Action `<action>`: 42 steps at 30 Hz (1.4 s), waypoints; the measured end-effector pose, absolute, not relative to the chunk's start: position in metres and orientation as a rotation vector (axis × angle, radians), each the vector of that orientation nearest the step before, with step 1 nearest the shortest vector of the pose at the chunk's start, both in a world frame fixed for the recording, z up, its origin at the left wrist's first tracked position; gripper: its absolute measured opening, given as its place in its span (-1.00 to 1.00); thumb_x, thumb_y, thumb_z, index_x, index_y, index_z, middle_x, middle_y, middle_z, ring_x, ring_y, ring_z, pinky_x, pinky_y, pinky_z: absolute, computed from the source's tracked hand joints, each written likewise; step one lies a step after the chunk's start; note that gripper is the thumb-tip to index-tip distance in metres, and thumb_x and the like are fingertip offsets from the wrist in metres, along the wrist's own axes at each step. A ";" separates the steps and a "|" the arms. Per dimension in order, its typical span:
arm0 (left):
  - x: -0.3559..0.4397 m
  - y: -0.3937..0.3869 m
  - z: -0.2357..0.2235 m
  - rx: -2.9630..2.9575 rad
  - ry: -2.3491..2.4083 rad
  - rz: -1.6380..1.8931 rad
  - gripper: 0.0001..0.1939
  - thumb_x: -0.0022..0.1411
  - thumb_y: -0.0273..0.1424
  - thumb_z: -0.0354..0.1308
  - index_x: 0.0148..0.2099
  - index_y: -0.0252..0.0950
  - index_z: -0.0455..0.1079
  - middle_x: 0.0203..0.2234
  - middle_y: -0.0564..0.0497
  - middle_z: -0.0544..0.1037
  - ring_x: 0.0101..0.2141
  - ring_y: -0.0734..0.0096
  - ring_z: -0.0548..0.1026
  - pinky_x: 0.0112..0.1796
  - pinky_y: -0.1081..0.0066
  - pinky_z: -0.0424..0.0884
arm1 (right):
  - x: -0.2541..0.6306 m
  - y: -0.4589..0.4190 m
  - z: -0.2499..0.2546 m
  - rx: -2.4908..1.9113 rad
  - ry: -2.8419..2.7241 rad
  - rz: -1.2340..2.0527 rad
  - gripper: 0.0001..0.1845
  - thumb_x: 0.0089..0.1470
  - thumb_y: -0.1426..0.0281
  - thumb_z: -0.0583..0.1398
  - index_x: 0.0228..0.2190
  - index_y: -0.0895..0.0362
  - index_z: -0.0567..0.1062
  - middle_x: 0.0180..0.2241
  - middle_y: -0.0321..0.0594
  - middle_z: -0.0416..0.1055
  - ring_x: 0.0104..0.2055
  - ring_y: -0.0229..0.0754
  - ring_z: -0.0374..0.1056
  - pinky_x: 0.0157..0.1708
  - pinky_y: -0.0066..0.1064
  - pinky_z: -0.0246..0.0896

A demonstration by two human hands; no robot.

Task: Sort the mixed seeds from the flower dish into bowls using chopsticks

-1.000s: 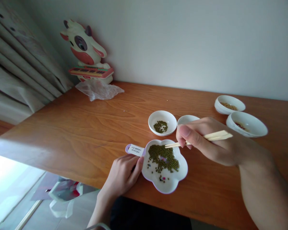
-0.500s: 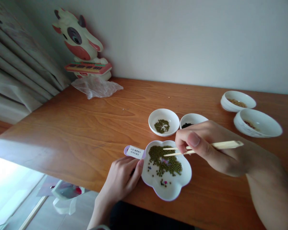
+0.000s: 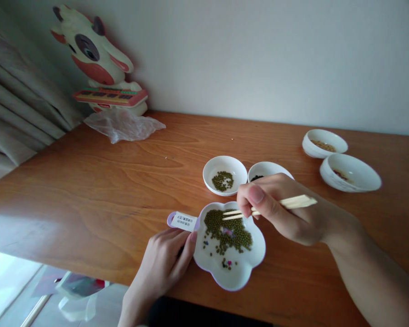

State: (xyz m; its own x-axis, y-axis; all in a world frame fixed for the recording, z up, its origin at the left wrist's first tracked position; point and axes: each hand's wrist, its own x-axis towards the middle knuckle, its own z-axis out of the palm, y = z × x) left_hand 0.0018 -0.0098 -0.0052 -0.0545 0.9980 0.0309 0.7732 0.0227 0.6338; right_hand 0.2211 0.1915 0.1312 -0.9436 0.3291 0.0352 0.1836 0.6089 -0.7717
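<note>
A white flower-shaped dish (image 3: 240, 277) with a lilac rim and a labelled handle lies on the table, holding many green mung beans (image 3: 238, 234). My left hand (image 3: 165, 256) is curled at the dish's left side, its thumb against the rim near the handle. In my right hand (image 3: 276, 204) is a pair of wooden chopsticks (image 3: 298, 201). Their tips reach over the beans in the upper part of the dish, slightly apart; I cannot make out a bean between them. Just behind the dish stands a white bowl (image 3: 225, 161) with some mung beans.
Partly behind my right hand is a second white bowl (image 3: 271, 168) with dark beans. Two more bowls stand at the right, one (image 3: 323, 134) with yellowish beans, one (image 3: 359, 170) with reddish ones. A cow-shaped toy keyboard (image 3: 102, 68) and a plastic bag (image 3: 126, 127) are at back left.
The whole view has shifted a little, so most things sit further left. The chopstick tips have parted slightly and lie nearer the dish's upper edge. Both hands keep their hold.
</note>
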 end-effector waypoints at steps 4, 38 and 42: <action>0.002 -0.009 -0.004 1.805 1.880 0.689 -0.61 0.56 -0.29 -0.09 -0.38 -0.25 0.22 -0.49 0.05 0.44 -0.45 0.43 0.37 -0.31 0.39 0.22 | 0.224 0.190 0.130 -0.477 -2.641 1.282 -0.35 0.47 0.01 -0.14 -0.41 0.12 0.47 -0.53 -0.33 0.31 -0.48 -0.31 0.21 -0.45 -0.33 0.03; 0.005 -0.007 0.004 1.829 1.897 0.711 -0.60 0.56 -0.30 -0.10 -0.41 -0.25 0.19 -0.51 0.03 0.42 -0.46 0.42 0.36 -0.33 0.41 0.21 | 0.218 0.185 0.132 -0.355 -2.701 1.143 -0.38 0.48 0.04 -0.14 -0.40 0.13 0.45 -0.57 -0.37 0.26 -0.52 -0.32 0.15 -0.44 -0.33 -0.05; 0.005 -0.007 0.004 1.824 1.896 0.701 -0.59 0.56 -0.29 -0.11 -0.40 -0.26 0.19 -0.51 0.03 0.42 -0.46 0.42 0.36 -0.32 0.40 0.21 | 0.217 0.185 0.133 -0.356 -2.707 1.120 -0.37 0.49 0.06 -0.15 -0.42 0.12 0.44 -0.58 -0.37 0.25 -0.53 -0.33 0.14 -0.44 -0.33 -0.06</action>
State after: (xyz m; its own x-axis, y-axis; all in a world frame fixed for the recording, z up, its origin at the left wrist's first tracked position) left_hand 0.0047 -0.0071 0.0039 -0.0545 0.9974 0.0470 0.7878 0.0140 0.6158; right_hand 0.2175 0.1848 0.1327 -0.9531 0.2912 0.0824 0.1478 0.6856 -0.7128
